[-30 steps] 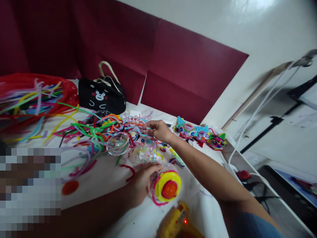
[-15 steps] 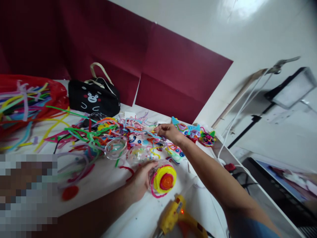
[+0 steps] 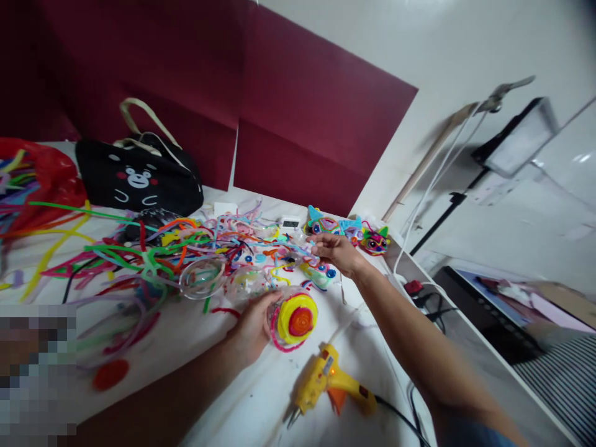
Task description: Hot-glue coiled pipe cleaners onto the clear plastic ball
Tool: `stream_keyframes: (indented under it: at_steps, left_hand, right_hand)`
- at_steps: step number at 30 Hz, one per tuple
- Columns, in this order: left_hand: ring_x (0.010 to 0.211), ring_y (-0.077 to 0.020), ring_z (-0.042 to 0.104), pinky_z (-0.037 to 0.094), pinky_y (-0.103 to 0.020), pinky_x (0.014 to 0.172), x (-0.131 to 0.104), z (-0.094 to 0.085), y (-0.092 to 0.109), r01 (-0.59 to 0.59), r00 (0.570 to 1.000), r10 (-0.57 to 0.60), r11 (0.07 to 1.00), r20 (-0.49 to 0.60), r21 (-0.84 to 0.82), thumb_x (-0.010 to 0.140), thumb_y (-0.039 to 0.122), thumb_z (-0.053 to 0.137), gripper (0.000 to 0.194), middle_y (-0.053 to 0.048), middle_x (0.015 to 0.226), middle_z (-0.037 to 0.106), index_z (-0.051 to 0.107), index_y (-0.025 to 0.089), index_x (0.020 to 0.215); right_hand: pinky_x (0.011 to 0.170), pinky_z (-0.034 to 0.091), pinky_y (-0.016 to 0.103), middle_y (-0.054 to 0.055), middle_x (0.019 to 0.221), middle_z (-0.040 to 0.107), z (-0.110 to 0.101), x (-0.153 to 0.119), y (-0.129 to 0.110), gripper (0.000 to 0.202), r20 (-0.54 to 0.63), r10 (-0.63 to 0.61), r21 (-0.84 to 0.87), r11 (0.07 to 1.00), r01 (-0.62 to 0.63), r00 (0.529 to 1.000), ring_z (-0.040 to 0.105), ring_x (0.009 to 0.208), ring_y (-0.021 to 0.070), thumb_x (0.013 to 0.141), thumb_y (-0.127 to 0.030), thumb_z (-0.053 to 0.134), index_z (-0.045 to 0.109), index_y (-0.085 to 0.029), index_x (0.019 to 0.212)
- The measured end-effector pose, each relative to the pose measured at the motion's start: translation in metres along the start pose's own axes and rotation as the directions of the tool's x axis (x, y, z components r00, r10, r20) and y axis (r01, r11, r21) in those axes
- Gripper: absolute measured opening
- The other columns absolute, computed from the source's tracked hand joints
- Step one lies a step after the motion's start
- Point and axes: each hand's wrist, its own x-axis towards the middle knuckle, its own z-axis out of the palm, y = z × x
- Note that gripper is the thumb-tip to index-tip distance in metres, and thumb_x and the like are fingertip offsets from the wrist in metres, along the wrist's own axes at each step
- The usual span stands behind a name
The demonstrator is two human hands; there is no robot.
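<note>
My left hand [image 3: 255,326] is wrapped round a clear plastic cup [image 3: 297,320] whose end faces me, coiled in orange, red and yellow with a pink ring at its edge. Beyond it, my right hand [image 3: 336,251] reaches over the pile of coloured pipe cleaners [image 3: 186,242]. Its fingertips are pinched at a small pale thing that I cannot make out. Near my left hand lie clear plastic domes [image 3: 246,284] and a clear round lid [image 3: 202,278]. A yellow glue gun [image 3: 321,379] lies on the white table in front of the cup.
At the left are a red bag [image 3: 58,186] of pipe cleaners and a black bear-face bag [image 3: 139,177]. Decorated masks [image 3: 375,240] sit at the back right. Cables, a red plug [image 3: 413,287] and a lamp on a stand [image 3: 516,136] are at the right.
The view has shifted right. My right hand has moved slightly right and its fingers have changed pose over the pile. My left hand still holds the cup.
</note>
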Motion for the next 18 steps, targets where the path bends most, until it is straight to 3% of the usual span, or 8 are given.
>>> stream_keyframes:
  at_steps: [6, 10, 13, 18]
  left_hand:
    - [0.088, -0.0219, 0.078, 0.060, -0.028, 0.080, 0.001, 0.002, 0.002, -0.020, 1.000, 0.020, 1.000, 0.005, -0.004, 0.094, 0.012, 0.058, 0.019, -0.007, 0.091, 0.083, 0.077, 0.012, 0.093]
    - [0.079, -0.0207, 0.078, 0.060, -0.027, 0.072, 0.003, 0.002, 0.004, -0.049, 0.999, 0.049, 0.999, -0.001, 0.001, 0.094, 0.010, 0.058, 0.018, -0.006, 0.086, 0.082, 0.076, 0.011, 0.094]
    - [0.073, -0.0190, 0.077, 0.059, -0.025, 0.069, 0.004, 0.002, 0.006, -0.073, 0.997, 0.073, 0.997, -0.017, 0.004, 0.094, 0.008, 0.058, 0.018, -0.005, 0.080, 0.081, 0.075, 0.012, 0.090]
    - [0.068, -0.0182, 0.075, 0.059, -0.026, 0.066, 0.007, -0.002, 0.008, -0.091, 0.996, 0.091, 0.996, -0.013, 0.008, 0.094, 0.007, 0.059, 0.020, -0.003, 0.077, 0.080, 0.074, 0.014, 0.083]
  right_hand:
    - [0.065, 0.059, 0.027, 0.002, 0.094, 0.071, -0.025, -0.026, -0.004, 0.018, -0.168, -0.080, 0.104, 0.990, 0.098, 0.983, 0.068, 0.074, 0.0131, 0.099, -0.031, 0.070, 0.068, -0.014, 0.105]
    - [0.059, 0.054, 0.023, -0.002, 0.078, 0.070, -0.032, -0.038, -0.020, 0.027, -0.244, -0.161, 0.178, 0.962, 0.208, 0.956, 0.065, 0.065, 0.0120, 0.078, -0.034, 0.088, 0.068, -0.019, 0.087]
    - [0.055, 0.053, 0.025, -0.001, 0.077, 0.070, -0.033, -0.038, -0.029, 0.033, -0.287, -0.204, 0.209, 0.940, 0.269, 0.936, 0.066, 0.064, 0.0137, 0.071, -0.040, 0.090, 0.066, -0.022, 0.085]
    - [0.056, 0.054, 0.025, -0.001, 0.077, 0.069, -0.034, -0.040, -0.034, 0.031, -0.317, -0.251, 0.200, 0.925, 0.323, 0.915, 0.066, 0.065, 0.0142, 0.072, -0.040, 0.087, 0.065, -0.023, 0.087]
